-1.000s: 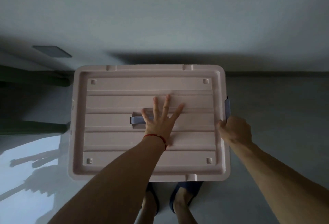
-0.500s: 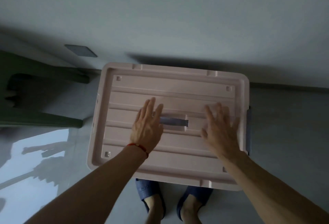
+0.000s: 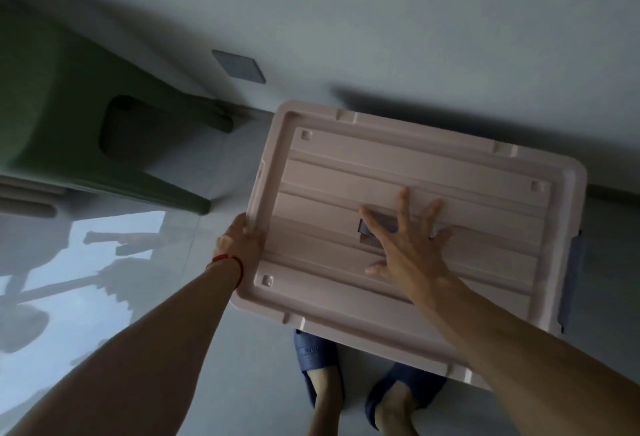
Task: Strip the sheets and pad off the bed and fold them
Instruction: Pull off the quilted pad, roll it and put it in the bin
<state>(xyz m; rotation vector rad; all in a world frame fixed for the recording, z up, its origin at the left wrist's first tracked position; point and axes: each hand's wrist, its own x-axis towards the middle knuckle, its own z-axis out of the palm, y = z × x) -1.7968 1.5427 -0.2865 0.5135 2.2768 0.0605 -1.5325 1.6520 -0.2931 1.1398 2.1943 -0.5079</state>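
My left fingers (image 3: pixel 247 228) now grip the box lid's (image 3: pixel 450 172) left edge, right fingers (image 3: pixel 403 203) spread flat mid-lid, having swapped roles to latch that side.

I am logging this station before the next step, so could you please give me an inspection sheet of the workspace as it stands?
Surface: grey floor, glossy, with a bright window reflection at the left.
Job's things: no sheets, pad or bed seen; a pink storage box lid lies closed on its box, with a grey handle at the centre.
Clutter: green stool left of the box.
Hands: left hand grips the lid's left edge; right hand rests flat on the lid, fingers spread over the handle.
Cables: nothing seen.
Surroundings: pale wall with a grey plate; blue slippers on the person's feet below the box.
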